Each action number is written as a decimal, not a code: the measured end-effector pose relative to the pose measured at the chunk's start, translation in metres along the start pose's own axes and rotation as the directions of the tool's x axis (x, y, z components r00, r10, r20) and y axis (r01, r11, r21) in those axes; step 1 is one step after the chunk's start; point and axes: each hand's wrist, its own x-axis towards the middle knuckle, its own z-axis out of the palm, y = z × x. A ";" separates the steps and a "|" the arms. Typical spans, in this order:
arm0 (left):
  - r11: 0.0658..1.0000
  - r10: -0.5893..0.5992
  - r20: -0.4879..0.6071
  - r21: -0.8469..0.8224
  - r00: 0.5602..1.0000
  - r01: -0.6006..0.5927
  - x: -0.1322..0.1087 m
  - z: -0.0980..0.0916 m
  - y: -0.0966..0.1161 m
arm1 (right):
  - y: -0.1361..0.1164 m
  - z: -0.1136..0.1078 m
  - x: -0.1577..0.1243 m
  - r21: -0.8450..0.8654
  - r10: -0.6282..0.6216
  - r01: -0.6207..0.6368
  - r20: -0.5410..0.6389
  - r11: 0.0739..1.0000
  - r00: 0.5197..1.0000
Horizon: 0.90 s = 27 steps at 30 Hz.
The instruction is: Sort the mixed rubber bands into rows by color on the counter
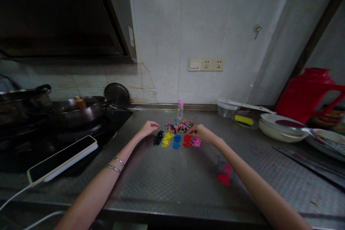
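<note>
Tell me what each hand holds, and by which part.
Cannot tell: left hand curls beside the black pile, right hand is by the red pile; anything pinched is too small.

Glossy white wall tiles [215, 14], stained near the corner, rise behind a patterned steel surface [175, 187]. A cream switch-and-socket plate [206, 64] sits low on the wall, with a small hook [257, 28] higher right. A dark range hood [54, 10] overhangs the black hob [115, 118] at left. The light is dim.

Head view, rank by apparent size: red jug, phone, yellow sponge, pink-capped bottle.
1. red jug
2. phone, though it lies nearer the camera, which enlarges it
3. yellow sponge and pink-capped bottle: about alike, so not ranked
</note>
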 end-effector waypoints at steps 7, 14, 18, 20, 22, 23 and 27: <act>0.999 0.006 -0.022 0.032 1.000 -0.005 0.005 0.003 0.003 | -0.006 -0.006 -0.011 0.021 0.001 -0.001 -0.011 1.000 1.000; 0.959 0.074 0.007 0.275 0.997 -0.073 0.035 0.010 0.009 | 0.004 -0.007 -0.017 0.026 0.059 -0.056 -0.147 0.998 0.987; 0.903 0.114 0.042 0.411 0.993 -0.121 0.050 0.016 0.012 | 0.008 -0.006 -0.018 0.019 0.038 -0.035 -0.168 0.999 0.985; 0.893 0.131 0.064 0.426 0.989 -0.145 0.055 0.018 0.014 | 0.007 -0.005 -0.019 0.013 0.036 -0.034 -0.169 0.999 0.985; 0.899 0.131 0.094 0.409 0.987 -0.158 0.060 0.020 0.016 | 0.004 -0.006 -0.020 0.002 0.038 -0.038 -0.165 0.999 0.986; 0.905 0.127 0.104 0.396 0.986 -0.158 0.061 0.021 0.016 | 0.002 -0.006 -0.020 -0.004 0.040 -0.041 -0.161 0.999 0.986; 0.909 0.107 0.117 0.392 0.987 -0.145 0.066 0.025 0.017 | -0.008 -0.008 -0.022 -0.026 0.043 -0.047 -0.150 0.999 0.988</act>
